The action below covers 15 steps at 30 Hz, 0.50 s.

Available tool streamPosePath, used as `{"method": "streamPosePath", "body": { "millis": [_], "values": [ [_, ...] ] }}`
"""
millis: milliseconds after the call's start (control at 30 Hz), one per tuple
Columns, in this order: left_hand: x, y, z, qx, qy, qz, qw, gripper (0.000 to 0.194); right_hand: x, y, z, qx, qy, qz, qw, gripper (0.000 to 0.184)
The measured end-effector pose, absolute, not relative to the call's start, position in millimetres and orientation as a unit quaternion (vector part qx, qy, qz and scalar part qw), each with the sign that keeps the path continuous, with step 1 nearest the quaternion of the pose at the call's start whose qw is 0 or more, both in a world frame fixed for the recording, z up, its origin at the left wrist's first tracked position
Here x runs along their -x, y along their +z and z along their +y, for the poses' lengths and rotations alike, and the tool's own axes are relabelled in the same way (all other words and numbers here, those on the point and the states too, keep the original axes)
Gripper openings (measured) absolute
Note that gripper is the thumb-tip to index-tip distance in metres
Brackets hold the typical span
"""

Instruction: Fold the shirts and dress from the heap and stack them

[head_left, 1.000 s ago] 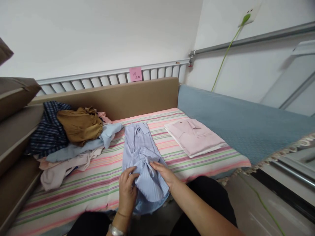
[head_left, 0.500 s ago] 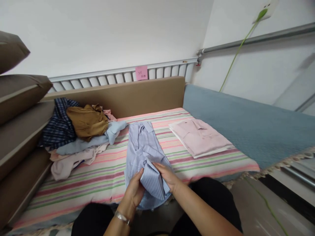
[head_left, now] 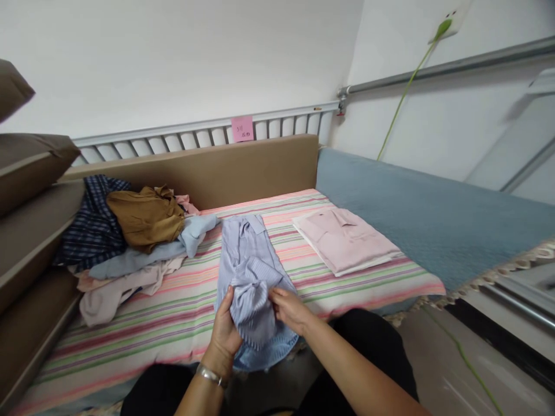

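A light blue striped shirt (head_left: 247, 254) lies lengthwise on the striped mattress cover (head_left: 182, 312), collar at the far end. My left hand (head_left: 226, 329) grips the shirt's near part from the left, fingers curled under a bunched fold. My right hand (head_left: 289, 307) pinches the same fold from the right. The fabric between them is lifted and gathered. A watch band shows on my left wrist.
A folded pink shirt (head_left: 344, 240) lies to the right. A heap of unfolded clothes (head_left: 130, 242) sits at the left. Brown cushions (head_left: 30, 190) are stacked on the far left. A blue cover (head_left: 416, 208) spreads to the right. A brown backboard (head_left: 217, 170) runs behind.
Both hands have gathered the shirt's near end upward into a tighter bunch. The left hand turned from lying on top to holding from underneath.
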State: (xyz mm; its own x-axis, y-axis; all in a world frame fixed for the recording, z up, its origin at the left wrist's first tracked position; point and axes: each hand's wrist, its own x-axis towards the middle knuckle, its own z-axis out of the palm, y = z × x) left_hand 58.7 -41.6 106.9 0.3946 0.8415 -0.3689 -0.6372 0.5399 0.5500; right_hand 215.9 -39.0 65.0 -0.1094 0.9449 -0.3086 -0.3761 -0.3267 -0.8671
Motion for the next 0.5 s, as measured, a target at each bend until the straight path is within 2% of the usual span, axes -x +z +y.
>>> {"method": "streamPosePath", "body": {
  "millis": [100, 167, 233, 333, 500],
  "values": [
    [-58, 109, -41, -0.183, 0.417, 0.324, 0.829, 0.046, -222, 80, -38, 0.516, 0.564, -0.366, 0.532, 0.027],
    [-58, 109, -40, -0.17, 0.416, 0.327, 0.832, 0.044, -227, 98, -41, 0.525, 0.458, -0.436, 0.569, 0.021],
    [-58, 108, -40, -0.153, 0.418, 0.326, 0.834, 0.041, -231, 116, -46, 0.508, 0.395, -0.522, 0.559, 0.017],
    [-62, 106, -40, -0.137, 0.423, 0.318, 0.837, 0.037, -231, 131, -52, 0.478, 0.38, -0.627, 0.484, 0.013],
    [-67, 103, -40, -0.159, 0.438, 0.3, 0.832, 0.031, -226, 128, -50, 0.48, 0.471, -0.63, 0.389, 0.026]
  ]
}}
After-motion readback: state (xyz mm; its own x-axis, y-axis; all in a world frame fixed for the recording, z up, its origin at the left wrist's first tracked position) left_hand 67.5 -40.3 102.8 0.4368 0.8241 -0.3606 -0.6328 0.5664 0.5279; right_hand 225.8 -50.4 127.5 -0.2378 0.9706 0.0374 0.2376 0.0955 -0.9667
